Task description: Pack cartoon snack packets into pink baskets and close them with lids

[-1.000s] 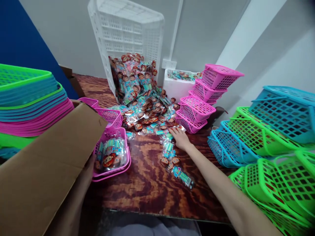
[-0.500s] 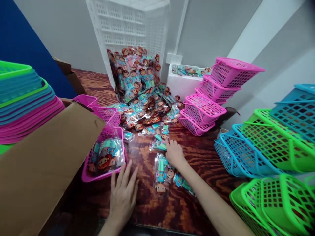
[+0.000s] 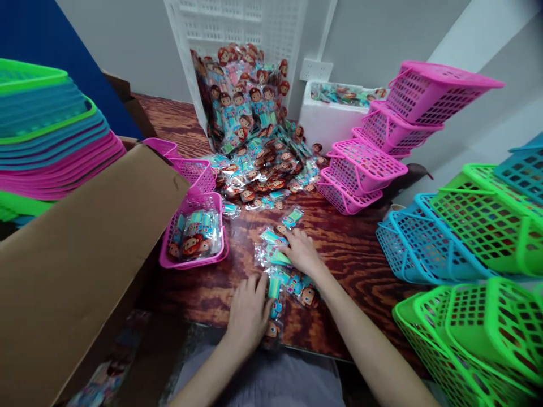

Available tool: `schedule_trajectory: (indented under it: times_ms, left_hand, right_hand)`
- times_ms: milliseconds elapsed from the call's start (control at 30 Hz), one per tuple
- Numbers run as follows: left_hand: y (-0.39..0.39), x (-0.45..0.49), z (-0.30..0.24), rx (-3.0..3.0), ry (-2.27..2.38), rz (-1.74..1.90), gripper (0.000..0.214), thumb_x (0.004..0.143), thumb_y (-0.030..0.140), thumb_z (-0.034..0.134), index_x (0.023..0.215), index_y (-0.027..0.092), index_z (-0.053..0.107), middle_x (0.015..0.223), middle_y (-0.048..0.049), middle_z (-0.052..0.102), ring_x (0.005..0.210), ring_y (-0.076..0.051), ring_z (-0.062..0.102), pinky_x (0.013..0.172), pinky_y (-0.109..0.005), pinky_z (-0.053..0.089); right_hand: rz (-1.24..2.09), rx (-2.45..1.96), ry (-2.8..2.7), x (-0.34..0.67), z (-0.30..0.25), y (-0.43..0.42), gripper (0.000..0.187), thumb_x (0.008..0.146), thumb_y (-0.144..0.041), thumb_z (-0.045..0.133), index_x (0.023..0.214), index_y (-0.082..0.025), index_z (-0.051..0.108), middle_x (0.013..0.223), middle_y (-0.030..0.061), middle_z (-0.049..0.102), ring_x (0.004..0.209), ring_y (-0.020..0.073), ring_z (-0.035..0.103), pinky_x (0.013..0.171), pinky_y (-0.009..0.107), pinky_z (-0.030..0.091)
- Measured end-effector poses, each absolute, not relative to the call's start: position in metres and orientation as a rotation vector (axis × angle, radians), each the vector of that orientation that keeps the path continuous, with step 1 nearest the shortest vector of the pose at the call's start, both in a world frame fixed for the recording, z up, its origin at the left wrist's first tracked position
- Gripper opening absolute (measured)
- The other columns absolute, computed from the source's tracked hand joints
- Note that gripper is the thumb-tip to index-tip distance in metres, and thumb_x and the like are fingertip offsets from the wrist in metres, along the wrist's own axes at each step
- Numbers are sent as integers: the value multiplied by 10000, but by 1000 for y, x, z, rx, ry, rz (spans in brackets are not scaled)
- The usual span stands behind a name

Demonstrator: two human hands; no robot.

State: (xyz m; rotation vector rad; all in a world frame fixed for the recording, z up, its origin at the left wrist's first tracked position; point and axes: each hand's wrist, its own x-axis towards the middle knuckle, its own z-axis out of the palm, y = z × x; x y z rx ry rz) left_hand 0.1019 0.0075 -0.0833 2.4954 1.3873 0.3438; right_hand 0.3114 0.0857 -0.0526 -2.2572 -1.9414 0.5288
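Note:
My right hand (image 3: 302, 252) rests on a loose group of clear-wrapped packets (image 3: 271, 240), fingers reaching forward over them. The packets hold small figures with big heads and blue-green bodies. My left hand (image 3: 249, 310) lies at the left edge of a nearer packet (image 3: 275, 294), fingers extended and thumb against it. Both hands look open, though the undersides of the fingers are hidden. Left of them, a pink basket (image 3: 224, 240) holds several similar packets (image 3: 197, 237). A large heap of packets (image 3: 267, 164) spreads across the table farther back.
A white crate (image 3: 182, 56) lies tipped behind the heap, beside a white foam box (image 3: 326, 124). Stacked pink baskets (image 3: 360, 164), blue baskets (image 3: 424, 243) and green baskets (image 3: 475, 328) line the right. A cardboard box (image 3: 97, 243) and nested baskets (image 3: 46, 124) occupy the left.
My right hand has drawn packets toward me, away from the heap. My left hand has moved right, from beside the pink basket to the near packet. The camera view has tilted down.

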Motion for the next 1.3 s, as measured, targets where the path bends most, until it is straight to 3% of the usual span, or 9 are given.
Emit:
schedule_trajectory:
  times_ms: [200, 300, 400, 500, 633, 767, 867, 1067, 1300]
  left_hand:
    - [6, 101, -79, 2390, 1415, 112, 512, 952, 222, 480, 1445, 133, 369, 1137, -155, 601, 749, -234, 677, 612, -307, 479]
    - [8, 90, -80, 2362, 1256, 161, 486, 934, 114, 442, 1414, 182, 418, 1055, -113, 664, 794, -212, 686, 662, -275, 488]
    - [14, 81, -71, 2522, 964, 122, 581, 907, 47, 441, 1431, 296, 430, 1165, -88, 641, 874, -195, 676, 719, -269, 492]
    - [24, 82, -56, 2771, 669, 96, 536, 918, 107, 500, 1404, 330, 480, 1283, -101, 571, 1092, -262, 607, 868, -358, 485]
    - [35, 91, -42, 2942, 464, 105, 299, 904, 172, 563, 1193, 215, 628, 1426, -157, 463, 1339, -338, 413, 1066, -484, 354]
    - [36, 90, -40, 2953, 487, 129, 175, 881, 136, 550, 1036, 166, 626, 1215, -142, 582, 1196, -291, 500, 1066, -449, 342]
    - [35, 80, -47, 2921, 602, 140, 155, 862, 91, 518, 972, 159, 603, 1049, -109, 618, 1053, -270, 541, 1031, -439, 361]
    - [36, 56, -59, 2809, 843, 80, 225, 863, 28, 446, 973, 176, 575, 971, -82, 623, 859, -234, 552, 793, -366, 433]
    - [25, 46, -66, 2882, 676, 301, 180, 891, 50, 471, 925, 193, 576, 901, -38, 594, 871, -206, 558, 965, -411, 453]
  right_hand:
    - [787, -2169, -1670, 308, -65, 103, 388, 726, -264, 741, 1102, -213, 661, 1039, 53, 713, 964, 238, 632, 815, 298, 440]
    - [794, -2156, -1575, 338, -56, 96, 243, 803, -306, 648, 1005, -173, 674, 923, 43, 727, 857, 213, 660, 750, 284, 469]
    - [927, -2006, -1507, 357, -42, 81, 324, 883, -341, 539, 1102, -125, 642, 985, 65, 733, 852, 197, 679, 737, 278, 500]
    - [1054, -1940, -1612, 348, -36, 70, 296, 879, -332, 559, 1082, -139, 657, 1061, 66, 718, 949, 214, 662, 802, 304, 505]
    - [900, -2117, -1805, 308, -43, 62, 146, 703, -244, 768, 802, -169, 691, 1231, 97, 622, 1197, 332, 505, 939, 417, 432]
    - [738, -2263, -1982, 289, -49, 52, 136, 734, -276, 772, 787, -187, 684, 1174, 112, 570, 1144, 317, 499, 896, 409, 422]
    - [560, -2231, -2112, 294, -45, 43, 127, 832, -272, 680, 943, -210, 679, 1115, 84, 567, 1054, 240, 537, 869, 326, 417]
    - [171, -2061, -2175, 303, -41, 33, 617, 859, -63, 483, 1457, -161, 366, 1172, 106, 593, 1045, 243, 530, 908, 343, 397]
    - [-91, -2011, -2171, 278, -31, 9, 249, 894, -63, 431, 1004, -166, 629, 1300, 169, 555, 1206, 302, 445, 980, 398, 354]
